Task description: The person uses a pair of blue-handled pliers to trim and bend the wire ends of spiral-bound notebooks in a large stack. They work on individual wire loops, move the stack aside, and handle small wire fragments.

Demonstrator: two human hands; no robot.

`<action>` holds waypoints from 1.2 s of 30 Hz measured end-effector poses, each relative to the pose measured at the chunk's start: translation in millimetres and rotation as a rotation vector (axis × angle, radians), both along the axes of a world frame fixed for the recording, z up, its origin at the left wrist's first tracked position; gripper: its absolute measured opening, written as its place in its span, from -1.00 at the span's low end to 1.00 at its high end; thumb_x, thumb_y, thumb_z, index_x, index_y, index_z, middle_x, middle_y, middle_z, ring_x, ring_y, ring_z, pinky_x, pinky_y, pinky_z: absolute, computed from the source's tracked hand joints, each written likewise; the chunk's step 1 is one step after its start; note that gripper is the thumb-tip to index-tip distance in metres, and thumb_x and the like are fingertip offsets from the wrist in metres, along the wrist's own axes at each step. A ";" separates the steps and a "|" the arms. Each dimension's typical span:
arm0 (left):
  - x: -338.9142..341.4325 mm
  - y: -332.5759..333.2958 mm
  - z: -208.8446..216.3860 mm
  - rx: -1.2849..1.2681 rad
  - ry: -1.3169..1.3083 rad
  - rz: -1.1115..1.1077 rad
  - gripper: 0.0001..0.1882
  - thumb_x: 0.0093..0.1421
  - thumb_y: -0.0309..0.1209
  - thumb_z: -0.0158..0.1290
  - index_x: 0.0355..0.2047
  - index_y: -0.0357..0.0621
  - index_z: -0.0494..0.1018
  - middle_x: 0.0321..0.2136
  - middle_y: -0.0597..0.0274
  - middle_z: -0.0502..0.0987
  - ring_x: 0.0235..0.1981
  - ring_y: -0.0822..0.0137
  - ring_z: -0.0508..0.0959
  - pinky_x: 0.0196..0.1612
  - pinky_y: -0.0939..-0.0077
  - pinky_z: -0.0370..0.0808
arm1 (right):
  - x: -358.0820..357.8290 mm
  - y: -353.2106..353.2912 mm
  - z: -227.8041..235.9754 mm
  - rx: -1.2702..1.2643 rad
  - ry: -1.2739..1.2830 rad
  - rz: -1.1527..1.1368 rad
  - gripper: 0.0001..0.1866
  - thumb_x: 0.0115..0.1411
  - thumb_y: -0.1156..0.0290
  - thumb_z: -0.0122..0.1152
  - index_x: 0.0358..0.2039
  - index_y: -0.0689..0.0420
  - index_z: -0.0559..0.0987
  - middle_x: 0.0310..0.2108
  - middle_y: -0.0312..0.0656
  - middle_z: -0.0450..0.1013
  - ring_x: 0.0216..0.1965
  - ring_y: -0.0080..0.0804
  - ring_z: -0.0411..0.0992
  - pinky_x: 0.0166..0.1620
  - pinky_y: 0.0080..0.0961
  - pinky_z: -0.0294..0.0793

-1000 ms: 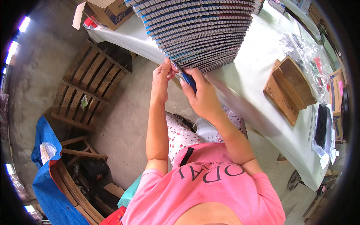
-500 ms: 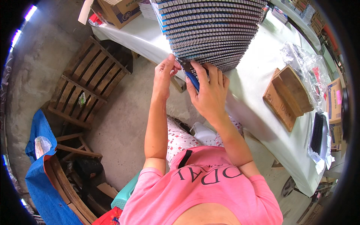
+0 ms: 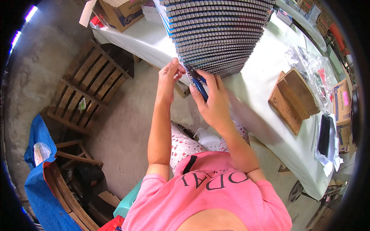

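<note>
Pliers (image 3: 200, 88), blue-handled, sit gripped in the curled right hand (image 3: 214, 94), nose close to the lower-left corner of the spiral-bound stack (image 3: 217, 36) at upper centre — turned spine-first, probably for reach. Left hand (image 3: 169, 77): fingers bent together, pinch unclear.

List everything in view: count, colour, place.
Table: one, white-covered, ahead
Spiral-bound notebooks: many, dark-coiled, on table
Pliers: one, blue-handled, upper centre
Wooden holder: one, brown, table right
Plastic bag: one, clear, beside holder
Coil bunch: one, black, table right
Cardboard boxes: several, brown, upper left, far right
Slatted rack: one, brown, left
Sheet: one, blue, lower left
Plastic piece: one, teal, lower left
Shirt: one, pink, worn
Left hand: one, bare, at notebooks' corner
Right hand: one, bare, around pliers
</note>
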State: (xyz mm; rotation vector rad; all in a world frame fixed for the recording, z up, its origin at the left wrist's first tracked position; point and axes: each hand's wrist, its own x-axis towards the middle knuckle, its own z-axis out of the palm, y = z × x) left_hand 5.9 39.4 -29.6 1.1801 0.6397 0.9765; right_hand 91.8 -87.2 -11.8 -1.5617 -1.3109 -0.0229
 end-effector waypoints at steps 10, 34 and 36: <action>3.0 0.0 0.9 -0.012 -0.038 -0.022 -0.58 0.16 0.04 0.01 -0.54 -0.06 0.41 -0.58 0.45 0.37 -0.50 0.57 0.28 -0.37 0.66 0.18 | 4.5 7.2 6.4 0.024 -0.388 -0.222 -0.58 0.09 0.21 0.14 -0.02 0.00 0.41 -0.25 -0.14 0.34 -0.27 -0.17 0.33 -0.21 -0.25 0.26; 3.0 -1.1 11.1 0.010 -0.031 -0.008 -0.53 0.16 0.08 -0.05 -0.58 -0.08 0.38 -0.57 0.41 0.38 -0.47 0.53 0.32 -0.27 0.58 0.26 | -4.4 11.5 9.6 0.018 -0.385 -0.199 -0.58 0.10 0.24 0.13 -0.02 0.04 0.39 -0.21 -0.11 0.33 -0.29 -0.15 0.33 -0.23 -0.23 0.28; 3.8 -1.1 8.8 0.004 -0.041 -0.025 -0.53 0.16 0.08 -0.04 -0.58 -0.07 0.38 -0.57 0.41 0.38 -0.47 0.54 0.32 -0.27 0.58 0.26 | -5.3 12.0 2.3 -0.022 -0.240 -0.088 -0.59 0.11 0.26 0.12 -0.02 0.05 0.38 -0.21 -0.11 0.34 -0.33 -0.15 0.34 -0.28 -0.25 0.32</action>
